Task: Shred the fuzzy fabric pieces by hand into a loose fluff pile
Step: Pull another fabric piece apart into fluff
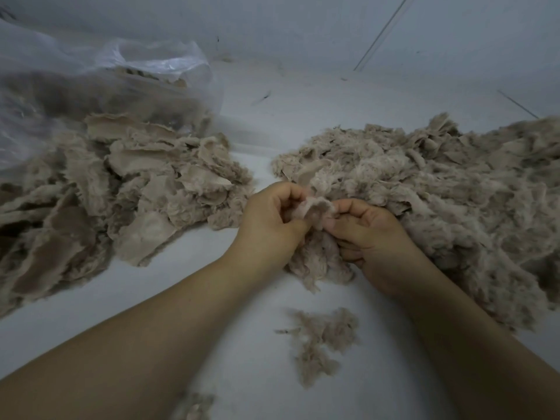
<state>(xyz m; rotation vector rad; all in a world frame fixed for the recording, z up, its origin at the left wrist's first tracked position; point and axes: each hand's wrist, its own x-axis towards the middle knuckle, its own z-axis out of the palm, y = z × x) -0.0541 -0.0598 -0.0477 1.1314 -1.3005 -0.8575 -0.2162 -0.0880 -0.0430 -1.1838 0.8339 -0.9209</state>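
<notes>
While both of your hands meet at the centre of the white floor (248, 344), they share one fuzzy piece (316, 209) between them. Your left hand (269, 221) has its fingers curled in and pinches the left edge of the piece; your right hand (371, 237) pinches the right edge between thumb and curled fingers, palm turned up toward you. So both grips are narrow and closed on the same scrap, which is held just above the floor, with a tuft of it hanging down below your hands.

To your left lies the heap of whole pieces (121, 189), flat scraps with a smooth backing showing on many of them. Behind that heap, touching it, a clear plastic bag (100, 77) holds more of the same material. To your right spreads the fluff pile (439, 201), loose and fibrous, and your right hand rests against its near edge. Near you, between your forearms, sits a small clump (321, 338) of fluff, apart from the big pile. Another wisp (197, 404) shows at the bottom edge, under your left forearm. A grey wall (303, 25) rises behind everything.
</notes>
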